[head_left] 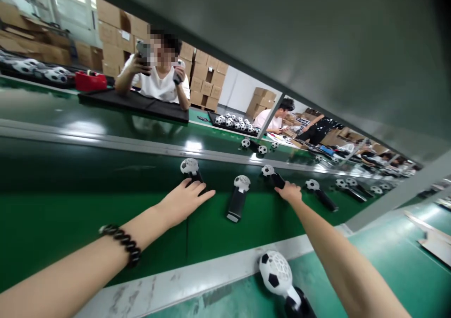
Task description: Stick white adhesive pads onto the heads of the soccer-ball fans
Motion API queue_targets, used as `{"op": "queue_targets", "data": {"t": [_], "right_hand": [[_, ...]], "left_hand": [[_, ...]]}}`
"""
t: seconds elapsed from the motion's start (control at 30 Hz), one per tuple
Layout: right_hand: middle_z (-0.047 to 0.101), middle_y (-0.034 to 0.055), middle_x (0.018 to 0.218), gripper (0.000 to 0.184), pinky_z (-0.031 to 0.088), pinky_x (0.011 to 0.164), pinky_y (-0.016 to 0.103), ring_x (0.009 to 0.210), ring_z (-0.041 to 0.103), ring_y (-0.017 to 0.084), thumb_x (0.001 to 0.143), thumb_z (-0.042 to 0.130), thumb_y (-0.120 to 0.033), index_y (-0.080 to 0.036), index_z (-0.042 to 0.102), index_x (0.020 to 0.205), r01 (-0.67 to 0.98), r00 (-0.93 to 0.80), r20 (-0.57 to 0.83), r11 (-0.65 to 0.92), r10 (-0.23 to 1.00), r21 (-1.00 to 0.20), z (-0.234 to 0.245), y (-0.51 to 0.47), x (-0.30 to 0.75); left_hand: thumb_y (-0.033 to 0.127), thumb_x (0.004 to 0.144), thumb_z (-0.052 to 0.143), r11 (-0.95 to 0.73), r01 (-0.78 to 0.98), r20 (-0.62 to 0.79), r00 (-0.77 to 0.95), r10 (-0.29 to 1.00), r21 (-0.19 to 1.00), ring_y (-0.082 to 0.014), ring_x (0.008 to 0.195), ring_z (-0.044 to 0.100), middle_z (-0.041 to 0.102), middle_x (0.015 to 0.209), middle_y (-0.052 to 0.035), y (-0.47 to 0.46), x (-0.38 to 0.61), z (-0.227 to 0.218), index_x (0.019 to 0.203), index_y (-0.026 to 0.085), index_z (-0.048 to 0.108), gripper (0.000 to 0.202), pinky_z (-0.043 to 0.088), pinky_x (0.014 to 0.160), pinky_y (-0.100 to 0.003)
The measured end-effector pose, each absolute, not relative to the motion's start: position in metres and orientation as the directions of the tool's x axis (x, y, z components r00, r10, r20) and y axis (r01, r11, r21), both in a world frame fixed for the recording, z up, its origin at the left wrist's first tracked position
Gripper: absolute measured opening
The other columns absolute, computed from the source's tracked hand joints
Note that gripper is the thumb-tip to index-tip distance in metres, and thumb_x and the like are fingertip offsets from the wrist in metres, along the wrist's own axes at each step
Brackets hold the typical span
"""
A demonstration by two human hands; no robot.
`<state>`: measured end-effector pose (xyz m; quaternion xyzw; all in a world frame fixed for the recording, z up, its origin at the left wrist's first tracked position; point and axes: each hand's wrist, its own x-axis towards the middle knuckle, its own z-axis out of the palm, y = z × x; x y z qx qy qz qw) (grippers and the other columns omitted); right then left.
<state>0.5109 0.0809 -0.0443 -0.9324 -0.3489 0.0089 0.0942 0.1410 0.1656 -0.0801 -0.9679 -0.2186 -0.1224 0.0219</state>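
- Nearest me, a soccer-ball-headed handheld unit (pixel 276 273) lies on a lower green belt just beside my right forearm (pixel 347 261), its white lattice head pointing far and its black handle running near, out of view.
- My left hand (pixel 185 201) lies open and palm down on the green conveyor belt (pixel 105 224), fingers pointing right. It rests on the black handle of a second unit (pixel 189 166), whose head sticks out on the far side.
- My right hand (pixel 289 192) is at the handle of a third unit (pixel 268 171). Its fingers cover part of that handle, which slants from the head, far left, towards near right. From this angle I can't tell whether the hand is closed on it or only touching it.
- Between my hands, a fourth unit (pixel 237 198) lies along the near-far line, head far and handle towards me. It touches neither hand, though my left fingertips (pixel 209 193) are nearer to it.
- Further right, more units (pixel 321 193) lie in a slanting row.
- Across the belt, a person (pixel 157 73) holds up a phone (pixel 143 57), with stacked cardboard cartons (pixel 112 36) behind.
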Motion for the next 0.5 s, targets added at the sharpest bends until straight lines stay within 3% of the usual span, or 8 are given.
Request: {"op": "queue_targets", "data": {"t": [0.1, 0.17, 0.27, 0.37, 0.43, 0.5], "right_hand": [[0.064, 0.0103, 0.129, 0.034, 0.058, 0.089, 0.047, 0.107, 0.067, 0.026, 0.098, 0.067, -0.033, -0.018, 0.062, 0.128, 0.655, 0.743, 0.019, -0.721, 0.669, -0.226, -0.031, 0.077, 0.509], [0.066, 0.0096, 0.124, 0.032, 0.06, 0.084, 0.044, 0.101, 0.069, 0.024, 0.099, 0.066, -0.034, -0.017, 0.063, 0.126, 0.673, 0.716, 0.013, -0.685, 0.698, -0.278, -0.02, 0.063, 0.497], [0.07, 0.0072, 0.112, 0.029, 0.061, 0.077, 0.039, 0.089, 0.07, 0.02, 0.101, 0.063, -0.037, -0.016, 0.064, 0.12, 0.713, 0.66, 0.04, -0.608, 0.751, -0.35, -0.009, 0.013, 0.458], [0.072, 0.0044, 0.096, 0.032, 0.059, 0.076, 0.038, 0.081, 0.071, 0.02, 0.104, 0.053, -0.043, -0.016, 0.062, 0.118, 0.769, 0.585, 0.097, -0.513, 0.805, -0.381, -0.017, -0.069, 0.399], [0.073, 0.0042, 0.084, 0.038, 0.056, 0.07, 0.039, 0.076, 0.072, 0.027, 0.1, 0.051, -0.052, -0.021, 0.059, 0.119, 0.802, 0.541, 0.101, -0.476, 0.835, -0.362, -0.031, -0.123, 0.356], [0.074, 0.0064, 0.081, 0.043, 0.054, 0.063, 0.04, 0.07, 0.073, 0.033, 0.094, 0.051, -0.059, -0.023, 0.058, 0.118, 0.828, 0.505, 0.089, -0.452, 0.859, -0.331, -0.049, -0.163, 0.319]], "left_hand": [[-0.008, 0.078, 0.053, -0.907, 0.392, 0.382, 0.823, 0.421, 0.155, -0.033, 0.126, 0.061, 0.067, 0.128, -0.0167, 0.176, 0.151, -0.076, 0.107, 0.019, 0.072, 0.044, 0.042, 0.111, -0.055], [-0.004, 0.08, 0.052, -0.908, 0.345, 0.451, 0.789, 0.418, 0.238, -0.0305, 0.12, 0.064, 0.07, 0.122, -0.0124, 0.181, 0.149, -0.072, 0.097, 0.02, 0.073, 0.036, 0.043, 0.11, -0.051], [0.009, 0.081, 0.06, -0.87, 0.267, 0.558, 0.681, 0.475, 0.415, -0.0305, 0.114, 0.066, 0.071, 0.12, -0.0086, 0.179, 0.13, -0.06, 0.108, 0.023, 0.07, 0.032, 0.049, 0.104, -0.047], [0.034, 0.084, 0.07, -0.749, 0.2, 0.61, 0.468, 0.639, 0.632, -0.0319, 0.109, 0.067, 0.07, 0.119, -0.0117, 0.163, 0.099, -0.047, 0.12, 0.019, 0.061, 0.04, 0.054, 0.094, -0.045], [0.05, 0.091, 0.063, -0.637, 0.115, 0.586, 0.295, 0.755, 0.762, -0.0278, 0.107, 0.067, 0.068, 0.119, -0.0118, 0.147, 0.078, -0.04, 0.124, 0.019, 0.053, 0.047, 0.056, 0.089, -0.04], [0.057, 0.098, 0.048, -0.481, -0.099, 0.491, 0.12, 0.863, 0.871, -0.0214, 0.099, 0.068, 0.067, 0.113, -0.0085, 0.13, 0.058, -0.034, 0.119, 0.021, 0.05, 0.042, 0.058, 0.08, -0.034]]}}
